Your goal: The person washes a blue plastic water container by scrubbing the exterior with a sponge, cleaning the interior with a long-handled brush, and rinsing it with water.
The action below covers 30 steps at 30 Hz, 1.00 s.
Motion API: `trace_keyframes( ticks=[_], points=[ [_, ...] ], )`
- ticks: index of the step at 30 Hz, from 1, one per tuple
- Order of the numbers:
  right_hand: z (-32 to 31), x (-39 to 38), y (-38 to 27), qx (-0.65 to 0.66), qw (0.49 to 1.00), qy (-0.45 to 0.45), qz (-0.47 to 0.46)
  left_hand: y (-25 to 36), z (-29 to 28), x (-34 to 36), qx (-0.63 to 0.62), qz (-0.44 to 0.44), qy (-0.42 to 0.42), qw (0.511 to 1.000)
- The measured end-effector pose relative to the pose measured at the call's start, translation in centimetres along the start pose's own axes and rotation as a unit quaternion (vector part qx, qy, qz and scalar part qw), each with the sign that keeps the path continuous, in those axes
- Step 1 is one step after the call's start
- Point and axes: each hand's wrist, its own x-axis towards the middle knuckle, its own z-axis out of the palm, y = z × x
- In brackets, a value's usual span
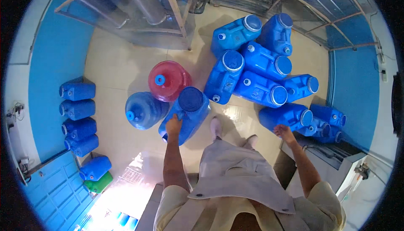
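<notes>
My left hand is closed round the top handle of a blue plastic jug with a wide round dark-blue lid. That jug stands on the floor just left of my feet. Close beside it are a round blue water bottle and a red water bottle, each with a blue cap. My right hand hangs in front of another blue jug, its fingers loosely bent and apart with nothing in them. Whether it touches that jug I cannot tell.
Several blue jugs stand grouped ahead on the right. More blue jugs and a green one line the left wall. Framed clear panels stand at the far side. A pale metal cabinet is at the near right.
</notes>
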Motion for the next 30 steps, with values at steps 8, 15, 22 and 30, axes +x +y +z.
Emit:
trace_keyframes(
  ticks=[8,15,22,30],
  points=[
    [6.5,2.5,0.5,-0.059,0.992,-0.067,0.091,-2.3,6.0,7.2,0.044,-0.018,0.078,0.996],
    [7.3,3.3,0.9,-0.019,0.991,-0.072,0.109,1.3,6.2,15.9,-0.018,-0.026,0.163,0.986],
    [4.7,2.0,-0.3,-0.01,0.997,-0.018,0.072,6.9,1.3,24.9,-0.04,-0.063,0.189,0.979],
    [2.9,2.3,1.4,-0.009,0.995,0.094,0.041,15.4,-0.2,26.9,0.067,0.024,0.331,0.941]
  ],
)
